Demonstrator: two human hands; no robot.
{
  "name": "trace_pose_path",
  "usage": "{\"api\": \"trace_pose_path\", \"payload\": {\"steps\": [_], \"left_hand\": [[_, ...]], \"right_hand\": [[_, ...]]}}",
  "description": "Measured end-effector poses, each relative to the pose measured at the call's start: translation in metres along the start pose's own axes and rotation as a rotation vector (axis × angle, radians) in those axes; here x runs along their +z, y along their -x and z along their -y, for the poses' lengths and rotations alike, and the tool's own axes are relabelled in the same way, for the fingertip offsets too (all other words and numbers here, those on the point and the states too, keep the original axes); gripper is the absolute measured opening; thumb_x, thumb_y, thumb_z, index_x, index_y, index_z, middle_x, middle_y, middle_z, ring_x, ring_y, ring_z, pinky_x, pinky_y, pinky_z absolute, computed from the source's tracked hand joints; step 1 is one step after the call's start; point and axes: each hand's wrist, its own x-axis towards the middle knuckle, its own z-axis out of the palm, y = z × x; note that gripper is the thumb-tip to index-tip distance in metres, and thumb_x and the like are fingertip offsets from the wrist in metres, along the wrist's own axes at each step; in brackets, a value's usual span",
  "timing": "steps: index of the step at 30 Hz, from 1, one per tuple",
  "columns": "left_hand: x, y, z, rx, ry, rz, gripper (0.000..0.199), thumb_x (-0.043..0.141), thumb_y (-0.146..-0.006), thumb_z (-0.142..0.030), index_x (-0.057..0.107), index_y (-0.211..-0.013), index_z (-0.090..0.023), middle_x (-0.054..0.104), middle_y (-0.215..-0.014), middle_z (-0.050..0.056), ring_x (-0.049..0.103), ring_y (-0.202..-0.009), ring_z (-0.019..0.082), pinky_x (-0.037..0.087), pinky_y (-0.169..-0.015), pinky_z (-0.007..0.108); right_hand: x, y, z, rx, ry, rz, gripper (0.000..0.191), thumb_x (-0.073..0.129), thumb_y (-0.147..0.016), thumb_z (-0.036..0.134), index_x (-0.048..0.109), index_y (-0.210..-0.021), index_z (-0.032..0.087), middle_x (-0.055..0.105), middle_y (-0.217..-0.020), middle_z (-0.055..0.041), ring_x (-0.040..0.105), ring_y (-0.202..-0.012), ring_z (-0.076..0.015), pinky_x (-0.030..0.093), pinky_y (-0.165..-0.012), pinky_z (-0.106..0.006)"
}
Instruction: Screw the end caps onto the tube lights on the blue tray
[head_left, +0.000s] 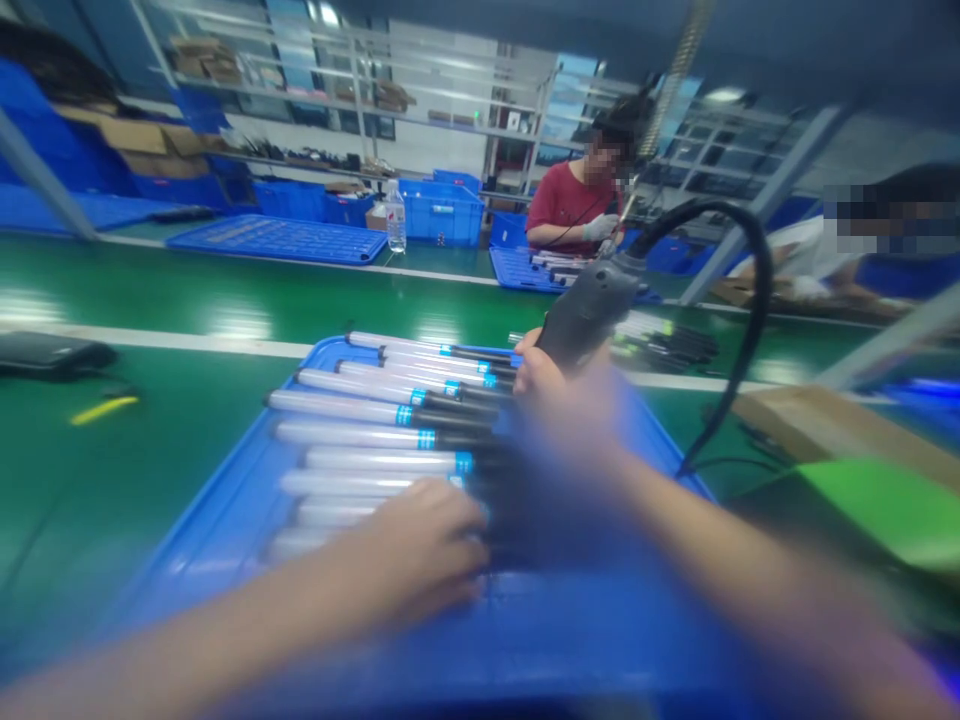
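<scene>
Several clear tubes [352, 436] with blue bands and black ends lie side by side on a blue tray [225, 490]. My left hand [431, 550] rests over the nearer tubes, its fingers bent toward their black ends; what it grips, if anything, is hidden. Raised above the right side of the row, my right hand [562, 400] is wrapped round a dark power tool [592, 305] with a black cable and a metal coil above it. Motion blurs both hands and the nearest tubes.
A black device [52, 353] and a yellow strip [105, 409] lie left on the green table [172, 375]. Beyond stand a water bottle [395, 217] and blue bins [442, 212]. A person in red [562, 200] works across; cardboard [855, 430] and a green sheet [885, 505] are right.
</scene>
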Motion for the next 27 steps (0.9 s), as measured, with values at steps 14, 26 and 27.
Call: {"api": "trace_pose_path", "payload": {"steps": [14, 26, 27], "left_hand": [[-0.004, -0.006, 0.075, -0.501, -0.352, -0.030, 0.040, 0.049, -0.107, -0.037, 0.075, -0.129, -0.015, 0.068, -0.114, 0.015, 0.065, -0.104, 0.029, 0.054, -0.097, 0.045], [-0.003, -0.007, 0.074, -0.484, -0.347, -0.006, 0.041, 0.049, -0.107, -0.036, 0.073, -0.132, -0.015, 0.074, -0.123, 0.014, 0.070, -0.112, 0.033, 0.056, -0.094, 0.047], [-0.003, -0.007, 0.074, -0.489, -0.345, -0.002, 0.041, 0.049, -0.107, -0.036, 0.073, -0.133, -0.015, 0.074, -0.123, 0.015, 0.070, -0.113, 0.034, 0.056, -0.095, 0.048]], "right_hand": [[0.027, -0.007, -0.002, -0.008, 0.034, 0.000, 0.023, 0.070, -0.092, 0.029, 0.051, -0.103, 0.024, 0.065, -0.079, 0.0062, 0.060, -0.059, -0.0082, 0.053, -0.060, -0.025], [0.066, -0.018, -0.055, -0.192, -0.106, 0.069, 0.035, 0.073, -0.094, 0.047, 0.048, -0.109, 0.028, 0.066, -0.088, 0.0054, 0.059, -0.059, -0.0078, 0.052, -0.059, -0.026], [0.066, -0.018, -0.056, -0.192, -0.107, 0.067, 0.035, 0.073, -0.094, 0.047, 0.047, -0.109, 0.028, 0.065, -0.087, 0.0056, 0.058, -0.058, -0.0078, 0.052, -0.059, -0.025]]}}
